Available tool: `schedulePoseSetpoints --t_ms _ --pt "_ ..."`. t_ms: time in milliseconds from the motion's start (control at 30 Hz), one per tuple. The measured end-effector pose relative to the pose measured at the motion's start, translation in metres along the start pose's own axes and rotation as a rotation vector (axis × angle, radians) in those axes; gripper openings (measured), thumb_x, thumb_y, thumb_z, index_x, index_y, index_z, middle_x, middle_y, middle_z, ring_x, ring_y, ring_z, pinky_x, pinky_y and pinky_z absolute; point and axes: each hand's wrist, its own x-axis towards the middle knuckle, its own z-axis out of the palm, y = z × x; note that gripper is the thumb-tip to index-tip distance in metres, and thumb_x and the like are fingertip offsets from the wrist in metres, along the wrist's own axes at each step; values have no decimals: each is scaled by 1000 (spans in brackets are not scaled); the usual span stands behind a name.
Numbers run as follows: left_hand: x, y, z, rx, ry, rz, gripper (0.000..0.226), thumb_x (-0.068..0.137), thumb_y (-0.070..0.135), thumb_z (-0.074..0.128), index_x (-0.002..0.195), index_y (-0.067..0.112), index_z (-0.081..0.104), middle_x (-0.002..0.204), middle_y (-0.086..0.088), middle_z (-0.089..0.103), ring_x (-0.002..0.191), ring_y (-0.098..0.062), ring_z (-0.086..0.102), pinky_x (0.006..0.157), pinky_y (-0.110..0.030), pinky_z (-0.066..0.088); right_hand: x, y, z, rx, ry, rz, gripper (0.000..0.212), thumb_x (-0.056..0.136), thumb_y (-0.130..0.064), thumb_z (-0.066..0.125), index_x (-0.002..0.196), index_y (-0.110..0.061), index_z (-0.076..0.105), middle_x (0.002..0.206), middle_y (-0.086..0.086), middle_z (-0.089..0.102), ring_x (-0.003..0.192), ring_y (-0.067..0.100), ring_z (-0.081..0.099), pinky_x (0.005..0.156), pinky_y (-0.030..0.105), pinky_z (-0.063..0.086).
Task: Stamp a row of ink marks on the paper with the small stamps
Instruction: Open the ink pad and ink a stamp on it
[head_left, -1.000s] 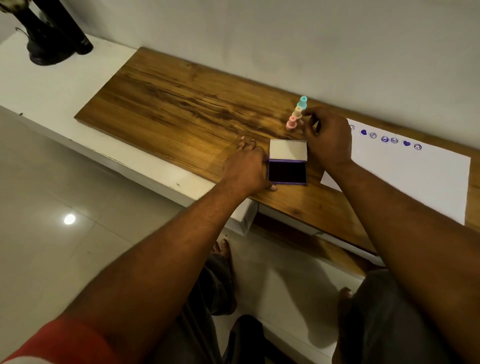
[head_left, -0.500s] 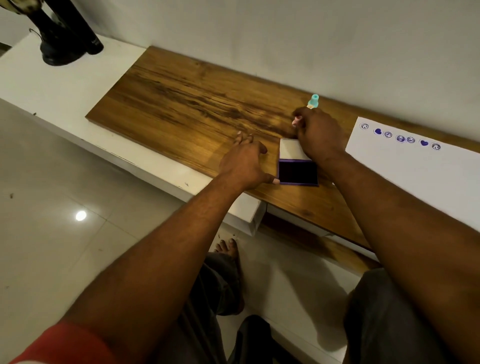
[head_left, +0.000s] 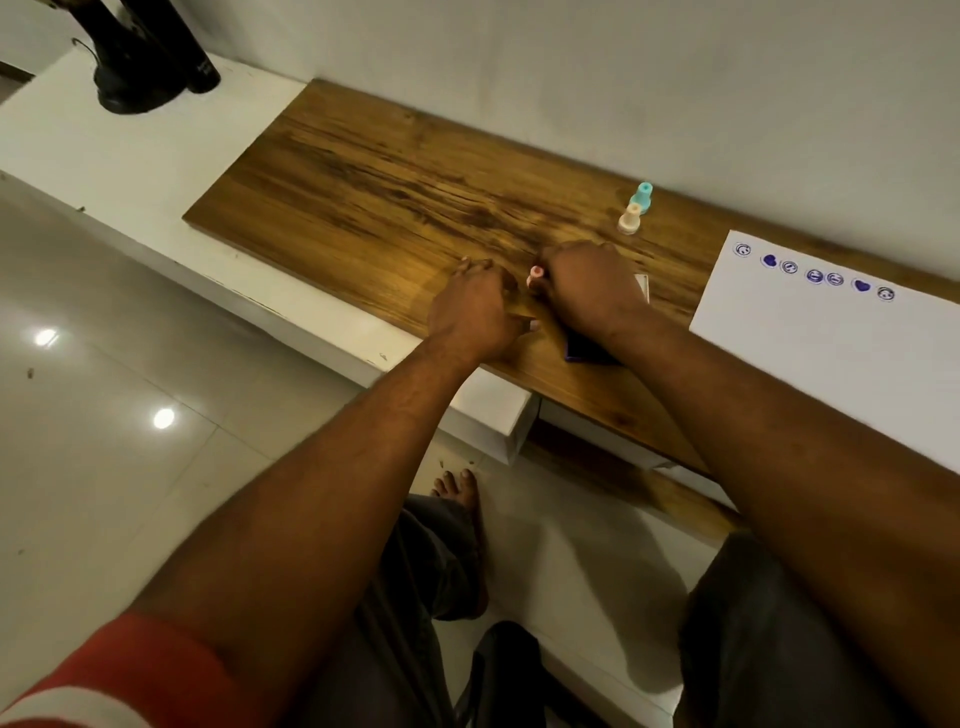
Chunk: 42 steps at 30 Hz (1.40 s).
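My right hand (head_left: 592, 291) grips a small pink stamp (head_left: 535, 274) and hovers over the purple ink pad (head_left: 584, 351), hiding most of it. The pad's white open lid (head_left: 643, 287) peeks out behind the hand. My left hand (head_left: 475, 312) rests on the wooden board just left of the pad, fingers curled, touching its left edge. A teal stamp (head_left: 642, 197) and a cream stamp (head_left: 629, 218) stand upright near the wall. The white paper (head_left: 831, 358) lies to the right with a row of several blue marks (head_left: 815, 274) along its far edge.
The wooden board (head_left: 374, 197) lies on a white low shelf (head_left: 104, 150) against the wall. Dark objects (head_left: 140, 57) stand at the shelf's far left. Below are a tiled floor and my legs and bare foot (head_left: 457, 488).
My right hand took the pink stamp from the row near the wall and carried it toward me over the ink pad. The left hand stayed beside the pad. The camera turned slightly.
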Motion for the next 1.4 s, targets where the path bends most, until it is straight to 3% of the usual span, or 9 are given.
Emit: schedulePoseSetpoints --t_ms 167,300,400,600,733,833,967,1133,1400 --pt "-2 4 3 -33 77 -2 58 82 54 81 133 30 66 148 4 57 155 -27 27 118 -54 31 -15 -1 -2 234 -42 5 25 101 -33 54 111 -18 71 100 4 73 89 22 66 81 39 53" --pt "-1 8 6 -53 168 28 42 91 47 71 129 31 69 142 4 62 153 -26 32 117 -56 25 -22 5 -9 364 49 -26 26 99 -37 61 111 -17 72 98 0 73 86 16 65 71 30 46" --pt "1 11 6 -98 228 61 37 89 48 73 122 33 72 136 8 66 150 -23 37 117 -54 24 -27 16 -16 404 101 -37 26 98 -38 62 113 -19 72 100 -2 74 87 13 65 75 31 53" --pt "1 21 7 -106 259 87 35 91 52 71 123 37 73 133 11 69 148 -21 39 117 -51 23 -33 29 -10 487 113 7 25 98 -39 63 114 -22 71 100 -5 72 87 10 63 75 26 52" --pt "1 23 6 -108 268 79 37 91 58 67 123 40 74 132 14 69 148 -21 39 119 -53 23 -33 37 -11 375 134 3 34 97 -51 59 114 -24 72 92 -10 68 79 8 59 63 20 40" --pt "-2 25 6 -102 283 101 39 90 58 67 124 40 73 134 13 69 148 -23 40 119 -53 21 -33 38 -15 199 155 -40 46 98 -61 46 105 -24 72 81 -12 59 70 9 53 55 21 32" --pt "-5 24 7 -89 294 132 38 91 57 65 123 38 73 133 13 69 147 -24 41 119 -55 20 -32 38 -15 25 127 -57 53 102 -60 33 98 -21 70 76 -2 63 66 14 55 59 27 38" --pt "-4 21 8 -118 242 147 37 92 53 66 127 41 72 137 15 66 148 -22 38 120 -54 18 -30 40 -16 100 30 -118 51 100 -59 28 92 -21 61 68 -8 49 58 7 45 55 27 32" --pt "2 18 12 -263 163 148 37 88 49 74 124 44 72 132 18 67 137 -15 48 114 -55 24 -34 46 -18 213 3 -139 37 101 -59 39 88 -28 55 68 -11 51 61 7 49 55 25 33"
